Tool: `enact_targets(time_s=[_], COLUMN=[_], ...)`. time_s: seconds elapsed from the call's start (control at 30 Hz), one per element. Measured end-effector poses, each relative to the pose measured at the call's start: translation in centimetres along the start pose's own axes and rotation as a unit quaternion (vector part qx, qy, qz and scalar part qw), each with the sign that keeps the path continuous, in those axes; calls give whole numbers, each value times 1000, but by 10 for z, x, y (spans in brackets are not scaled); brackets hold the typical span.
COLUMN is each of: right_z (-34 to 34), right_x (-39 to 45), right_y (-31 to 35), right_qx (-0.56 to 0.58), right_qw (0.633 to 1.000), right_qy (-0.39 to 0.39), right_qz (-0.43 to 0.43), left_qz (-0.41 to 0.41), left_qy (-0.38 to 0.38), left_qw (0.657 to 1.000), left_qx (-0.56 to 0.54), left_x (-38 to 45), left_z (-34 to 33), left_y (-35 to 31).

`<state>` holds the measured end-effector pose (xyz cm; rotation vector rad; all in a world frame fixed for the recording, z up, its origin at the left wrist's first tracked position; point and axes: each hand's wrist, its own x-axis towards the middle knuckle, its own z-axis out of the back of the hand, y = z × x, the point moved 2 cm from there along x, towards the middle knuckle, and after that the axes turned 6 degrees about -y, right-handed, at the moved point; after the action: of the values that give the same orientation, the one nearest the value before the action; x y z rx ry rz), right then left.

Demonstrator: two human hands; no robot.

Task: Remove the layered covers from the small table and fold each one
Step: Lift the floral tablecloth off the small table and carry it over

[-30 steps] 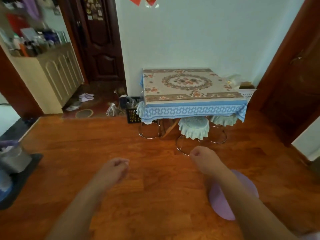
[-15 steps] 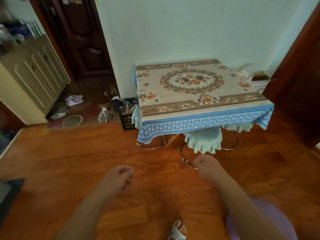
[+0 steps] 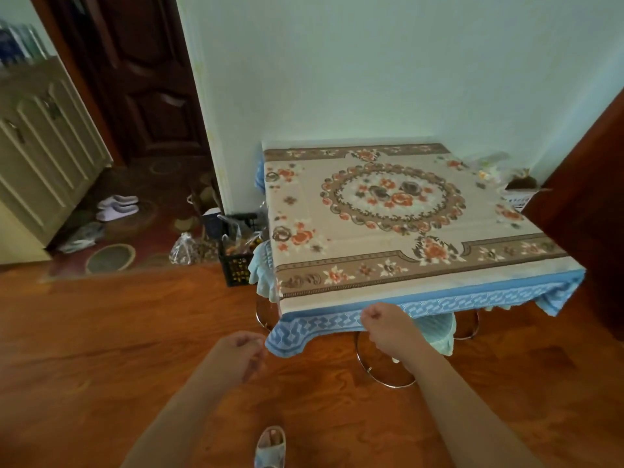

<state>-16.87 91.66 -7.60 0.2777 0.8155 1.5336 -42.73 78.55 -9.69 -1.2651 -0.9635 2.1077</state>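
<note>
Covers on counter (image 3: 557, 261): floral top (image 3: 388, 211) looks stiff, slick; blue cloth (image 3: 337, 324) soft, light. Take front corners. Left hand (image 3: 238, 354), right hand (image 3: 386, 327) loosely curled, empty.

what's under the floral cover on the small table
A blue patterned cloth lies directly beneath the floral cover, its border hanging out along the front and corners. Below that, stools with frilly seat covers show. The tabletop itself and any further layers are hidden.
</note>
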Motion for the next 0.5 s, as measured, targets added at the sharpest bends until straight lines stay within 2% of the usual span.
enact_targets(time_s=[0.1,0.23,0.37,0.5], right_z=[-22,-44,-61,-64], right_x=[32,53,58,65], right_y=[14,17,12,6], right_qx=[21,35,63,47], right_qw=[999,996,987,985], right_qy=[4,9,20,15], right_qz=[-28,-87,-146,-165], left_qz=[16,97,198,278], left_qy=[37,44,42,91], left_qw=[999,986,943,903], left_qx=[-8,-128,-263,-315], left_x=[63,127,168,198], left_z=[7,-1,-26,-53], left_y=[-10,-12,-8,1])
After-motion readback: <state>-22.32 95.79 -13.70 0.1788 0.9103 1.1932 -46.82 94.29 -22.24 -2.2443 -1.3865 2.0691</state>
